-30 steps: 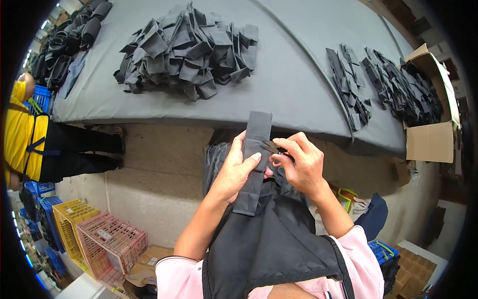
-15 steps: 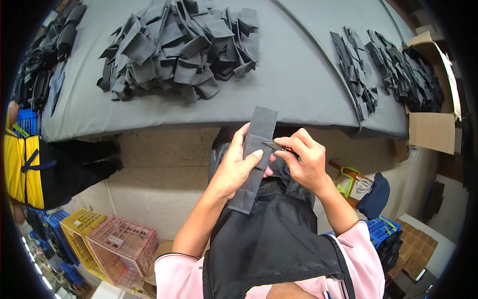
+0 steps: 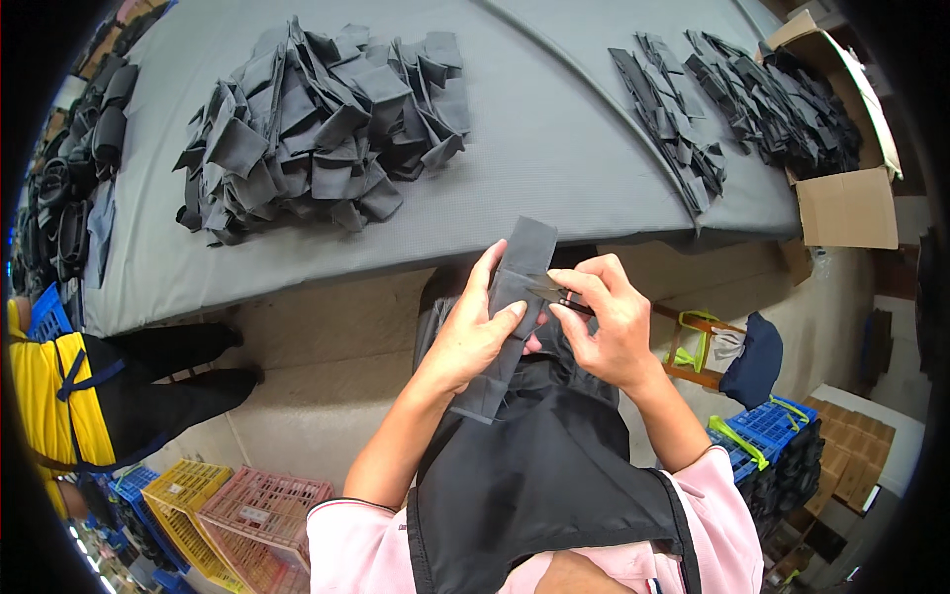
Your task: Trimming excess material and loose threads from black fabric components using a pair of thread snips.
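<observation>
A dark grey fabric strip [image 3: 531, 241] slants across my left hand [image 3: 470, 339], which grips it with the thumb on top and fingers beneath. Its lower end rests over my black apron [image 3: 534, 475]. In my right hand [image 3: 616, 325], pinched between thumb and fingers, is a small pair of thread snips [image 3: 546, 290]. Their dark pointed blades lie against the strip near its middle; whether they are closed on a thread I cannot tell. Past my hands, a heap of similar grey fabric pieces [image 3: 327, 129] lies on the grey-covered table [image 3: 524, 139].
Bundles of dark strips [image 3: 683, 124] lie at the table's right, beside an open cardboard box [image 3: 849, 210]. A person in yellow [image 3: 59, 396] stands at left. Yellow [image 3: 186, 483] and pink [image 3: 262, 510] crates sit lower left; a wooden stool [image 3: 693, 374] and blue crate [image 3: 764, 428] are at right.
My view has turned slightly, so the heap sits further left and the table edge tilts. Both hands keep nearly the same hold on the strip and snips.
</observation>
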The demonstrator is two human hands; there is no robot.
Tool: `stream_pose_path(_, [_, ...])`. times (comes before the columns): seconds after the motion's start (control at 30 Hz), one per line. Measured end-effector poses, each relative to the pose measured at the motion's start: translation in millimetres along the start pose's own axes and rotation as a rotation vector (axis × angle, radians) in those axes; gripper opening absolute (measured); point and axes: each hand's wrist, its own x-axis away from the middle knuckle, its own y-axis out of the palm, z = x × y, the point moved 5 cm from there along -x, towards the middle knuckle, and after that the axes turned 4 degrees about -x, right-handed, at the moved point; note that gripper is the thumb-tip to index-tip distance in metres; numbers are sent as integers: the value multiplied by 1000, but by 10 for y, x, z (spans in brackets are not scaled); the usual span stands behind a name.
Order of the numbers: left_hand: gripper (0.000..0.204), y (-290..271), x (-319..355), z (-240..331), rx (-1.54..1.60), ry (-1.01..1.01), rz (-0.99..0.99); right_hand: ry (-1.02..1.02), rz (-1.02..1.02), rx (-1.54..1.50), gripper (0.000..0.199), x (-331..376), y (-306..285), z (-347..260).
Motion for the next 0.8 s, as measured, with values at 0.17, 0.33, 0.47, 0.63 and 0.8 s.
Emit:
stream_pose_path(0.17, [68, 144, 27, -85, -51, 39, -19, -137, -10, 174, 37, 96, 0, -32])
stream_pose_path(0.33, [67, 259, 77, -145, -84, 73, 21, -162, 6, 143, 37, 213, -44, -27])
stream_pose_path(0.47, [66, 337, 90, -177, -104, 90, 14, -81, 8, 1, 35, 291, -93, 31])
stream_pose_path(0.63, [67, 403, 92, -205, -124, 95, 12, -16, 20, -93, 35, 372, -141, 119])
stream_pose_path(0.8, [68, 436, 103, -227, -143, 72, -15, -19, 25, -106, 30, 405, -166, 103])
